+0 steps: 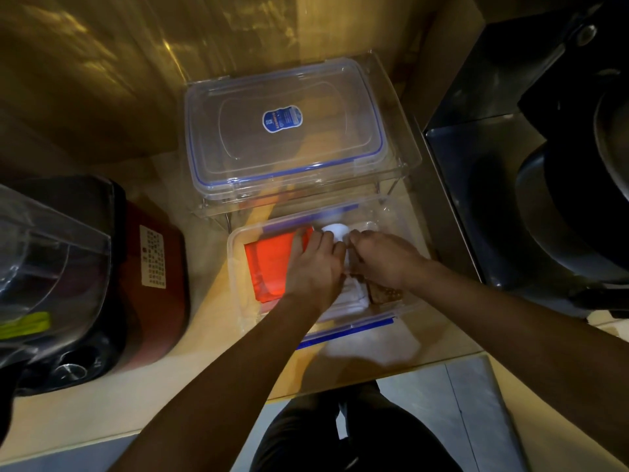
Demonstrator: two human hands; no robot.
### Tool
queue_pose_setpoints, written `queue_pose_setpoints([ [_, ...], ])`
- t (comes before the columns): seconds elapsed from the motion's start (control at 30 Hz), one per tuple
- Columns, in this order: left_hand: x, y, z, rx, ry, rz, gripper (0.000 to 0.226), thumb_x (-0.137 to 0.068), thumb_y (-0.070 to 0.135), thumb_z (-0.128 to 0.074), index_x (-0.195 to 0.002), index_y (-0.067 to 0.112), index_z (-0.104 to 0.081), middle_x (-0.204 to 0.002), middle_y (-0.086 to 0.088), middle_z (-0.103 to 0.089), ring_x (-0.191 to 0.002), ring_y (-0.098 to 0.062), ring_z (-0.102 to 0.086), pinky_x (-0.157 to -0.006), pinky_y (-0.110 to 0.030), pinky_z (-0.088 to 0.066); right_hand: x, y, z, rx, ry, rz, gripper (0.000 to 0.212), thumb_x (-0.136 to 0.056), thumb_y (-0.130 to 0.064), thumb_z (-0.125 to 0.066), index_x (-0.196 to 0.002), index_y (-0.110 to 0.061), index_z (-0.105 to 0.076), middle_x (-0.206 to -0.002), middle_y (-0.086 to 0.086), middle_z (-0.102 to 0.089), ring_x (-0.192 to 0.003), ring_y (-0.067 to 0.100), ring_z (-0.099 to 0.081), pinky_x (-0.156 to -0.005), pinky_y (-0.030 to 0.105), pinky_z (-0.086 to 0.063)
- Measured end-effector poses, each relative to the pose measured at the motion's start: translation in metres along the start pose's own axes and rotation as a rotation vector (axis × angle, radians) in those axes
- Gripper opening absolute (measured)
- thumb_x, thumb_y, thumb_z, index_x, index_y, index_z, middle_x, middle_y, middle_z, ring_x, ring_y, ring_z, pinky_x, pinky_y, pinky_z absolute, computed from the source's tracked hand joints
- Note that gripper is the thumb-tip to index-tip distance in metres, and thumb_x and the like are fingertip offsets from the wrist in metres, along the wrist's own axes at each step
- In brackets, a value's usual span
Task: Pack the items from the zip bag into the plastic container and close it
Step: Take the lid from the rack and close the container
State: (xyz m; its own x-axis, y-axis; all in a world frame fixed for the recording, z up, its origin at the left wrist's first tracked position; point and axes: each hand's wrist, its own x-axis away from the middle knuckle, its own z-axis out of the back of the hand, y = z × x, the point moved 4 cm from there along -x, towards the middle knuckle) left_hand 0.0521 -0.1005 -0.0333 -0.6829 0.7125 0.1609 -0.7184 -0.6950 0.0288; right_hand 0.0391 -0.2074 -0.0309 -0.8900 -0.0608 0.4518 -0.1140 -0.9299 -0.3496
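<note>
The clear plastic container (238,267) stands open on the wooden counter, with blue latches on its far and near sides. Inside it an orange folded item (269,264) lies at the left. A white cloth (350,298) is in the middle and a brown patterned item (384,294) at the right. My left hand (313,267) and my right hand (384,260) are both inside the container, fingertips meeting on a white rounded item (335,230) at its far side. A blurred pale sheet (371,349), perhaps the zip bag, lies in front of the container.
A clear lid with a blue seal and a blue sticker (286,131) rests on a clear rack behind the container. A red and black appliance (149,277) and a clear jug (44,267) stand at the left. Dark pans (561,206) are at the right.
</note>
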Motion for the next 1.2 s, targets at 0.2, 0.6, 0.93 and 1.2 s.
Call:
queue_pose_setpoints([
  [0.2, -0.001, -0.001, -0.005, 0.036, -0.013, 0.004, 0.041, -0.086, 0.026, -0.052, -0.123, 0.009, -0.051, -0.122, -0.015, -0.055, -0.121, -0.034, -0.045, -0.115, -0.051, -0.017, 0.002, -0.002, -0.004, -0.016, -0.035, -0.019, 0.040, -0.088, -0.030, -0.056, -0.124, -0.013, -0.050, -0.119, 0.008, -0.061, -0.103, 0.024, -0.060, -0.084, 0.039, -0.050],
  [0.6, 0.027, -0.049, 0.111, 0.578, 0.410, 0.080, 0.019, -0.086, 0.022, -0.053, -0.094, 0.012, -0.066, -0.090, -0.010, -0.072, -0.081, -0.026, -0.065, -0.067, -0.034, -0.051, 0.022, -0.017, 0.078, -0.201, -0.067, 0.148, 0.022, -0.087, -0.027, -0.062, -0.108, -0.020, -0.059, -0.106, 0.001, -0.062, -0.093, 0.015, -0.059, -0.080, 0.028, -0.051],
  [0.93, 0.002, -0.168, 0.111, 0.753, 0.478, 0.851, 0.069, -0.092, 0.043, -0.047, -0.145, 0.006, -0.022, -0.153, -0.015, -0.028, -0.142, -0.027, -0.025, -0.116, -0.043, -0.025, -0.012, -0.006, 0.140, -0.884, 0.491, -0.198, 0.031, -0.091, -0.036, -0.053, -0.119, -0.022, -0.054, -0.111, -0.002, -0.061, -0.104, 0.017, -0.059, -0.093, 0.040, -0.049],
  [1.2, -0.003, -0.170, 0.076, 1.142, 0.278, 0.928, 0.045, -0.093, 0.035, -0.048, -0.133, 0.013, -0.043, -0.132, -0.013, -0.055, -0.115, -0.029, -0.056, -0.102, -0.048, -0.044, -0.026, -0.025, 0.136, -1.036, 0.398, -0.314, 0.026, -0.089, -0.023, -0.058, -0.115, -0.017, -0.056, -0.123, 0.010, -0.056, -0.111, 0.026, -0.054, -0.097, 0.046, -0.045],
])
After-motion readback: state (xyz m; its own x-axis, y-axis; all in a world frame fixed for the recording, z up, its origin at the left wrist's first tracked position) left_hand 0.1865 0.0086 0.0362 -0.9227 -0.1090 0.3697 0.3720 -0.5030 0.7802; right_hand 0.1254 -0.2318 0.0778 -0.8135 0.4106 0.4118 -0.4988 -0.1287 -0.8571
